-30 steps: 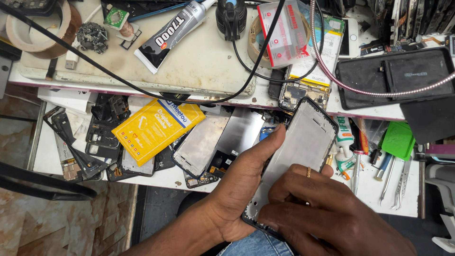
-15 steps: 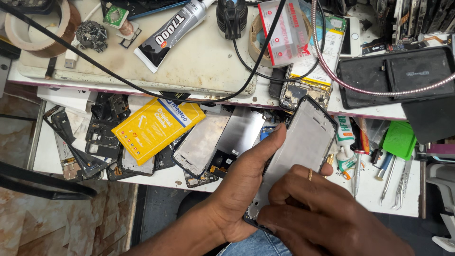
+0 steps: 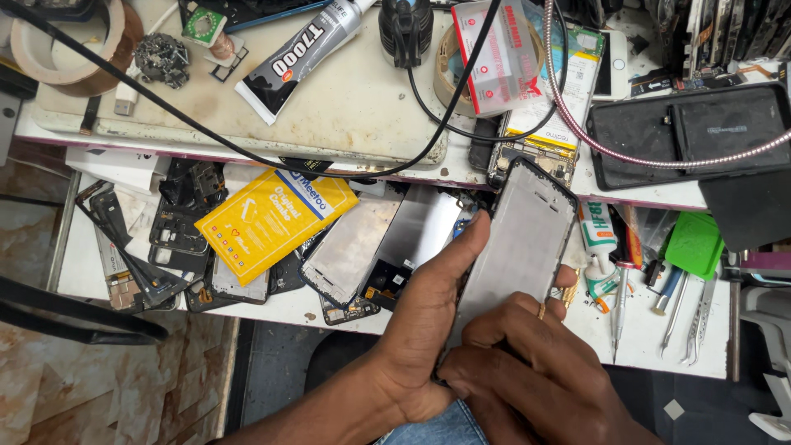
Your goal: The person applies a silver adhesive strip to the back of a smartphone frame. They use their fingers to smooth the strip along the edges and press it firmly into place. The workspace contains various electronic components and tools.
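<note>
Change: phone screen panel (image 3: pixel 517 239) barely shifted since earlier
Left hand (image 3: pixel 428 330): fingers clamped along panel edge
Right hand (image 3: pixel 535 371): fingers curled, pressing its lower end, as before

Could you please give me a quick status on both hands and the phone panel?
Left hand grips phone panel along its left edge. Right hand pressed on its lower end. Panel tilted above cluttered bench; nothing blocking it.

Both hands (image 3: pixel 461 346) grip a phone screen panel (image 3: pixel 519 239) above a cluttered workbench (image 3: pixel 659 338).
</note>
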